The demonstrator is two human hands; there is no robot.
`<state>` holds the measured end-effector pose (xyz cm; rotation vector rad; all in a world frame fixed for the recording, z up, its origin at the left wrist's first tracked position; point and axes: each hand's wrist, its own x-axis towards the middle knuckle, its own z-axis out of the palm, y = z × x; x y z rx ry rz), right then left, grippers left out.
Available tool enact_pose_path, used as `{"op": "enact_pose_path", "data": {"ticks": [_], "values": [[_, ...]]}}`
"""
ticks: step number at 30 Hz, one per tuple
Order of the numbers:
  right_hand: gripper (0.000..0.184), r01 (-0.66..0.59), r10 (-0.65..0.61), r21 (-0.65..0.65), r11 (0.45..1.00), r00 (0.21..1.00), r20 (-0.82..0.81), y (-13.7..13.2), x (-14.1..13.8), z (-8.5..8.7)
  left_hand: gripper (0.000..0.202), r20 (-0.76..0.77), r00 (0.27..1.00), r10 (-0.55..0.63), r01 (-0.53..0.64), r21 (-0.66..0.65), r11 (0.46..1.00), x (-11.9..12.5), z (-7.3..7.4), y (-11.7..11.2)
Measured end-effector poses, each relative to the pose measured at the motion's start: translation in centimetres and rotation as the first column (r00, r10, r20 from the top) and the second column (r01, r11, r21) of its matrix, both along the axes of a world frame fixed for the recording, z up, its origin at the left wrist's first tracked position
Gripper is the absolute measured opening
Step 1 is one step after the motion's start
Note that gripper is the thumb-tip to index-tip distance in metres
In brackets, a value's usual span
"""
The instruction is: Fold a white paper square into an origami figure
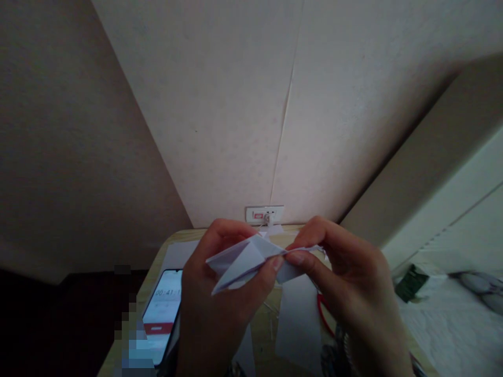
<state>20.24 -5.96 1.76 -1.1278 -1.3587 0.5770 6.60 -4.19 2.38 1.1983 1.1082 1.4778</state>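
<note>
A folded white paper (251,257), creased into several pointed flaps, is held up above the small wooden table. My left hand (220,293) is closed on its near left part, the thumb pressing along the lower fold. With thumb and index finger, my right hand (338,272) pinches the paper's right end. The fingertips of both hands almost meet at the middle of the piece. Behind my fingers, part of the paper is hidden.
On the wooden table (261,335) lie a phone (161,309) showing a running timer, white paper sheets (298,319) and something with a red loop handle (324,314), partly covered by my right hand. A wall socket (264,214) with a plug sits behind. To the right is a white bedspread (444,335).
</note>
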Motion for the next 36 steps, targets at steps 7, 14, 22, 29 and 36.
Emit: {"op": "enact_pose_path", "data": {"ticks": [7, 14, 22, 29, 36], "values": [[0.029, 0.054, -0.055, 0.014, 0.998, 0.994, 0.099, -1.1, 0.2, 0.1, 0.027, -0.018, 0.998, -0.061, 0.062, 0.008, 0.998, -0.2, 0.0, 0.3], [0.025, 0.108, -0.113, 0.035, 0.994, 0.967, 0.227, -0.2, 1.6, 0.4, 0.036, 0.029, 0.975, -0.220, 0.222, -0.055, 0.974, -0.9, -0.3, 1.2], [0.018, 0.004, -0.030, 0.065, 0.998, 0.917, 0.398, 0.6, 1.7, -0.1, 0.014, -0.375, 0.857, -0.354, 0.396, 0.037, 0.918, -2.6, -0.6, 2.7], [0.015, -0.040, 0.003, 0.080, 0.996, 0.906, 0.424, 0.6, 1.8, 0.1, 0.017, -0.426, 0.790, -0.441, 0.479, -0.019, 0.878, -3.4, -0.3, 3.0], [0.019, -0.045, 0.012, 0.068, 0.997, 0.906, 0.423, 0.6, 1.4, 0.2, 0.015, -0.371, 0.802, -0.468, 0.495, -0.026, 0.869, -3.4, -0.4, 2.8]]}}
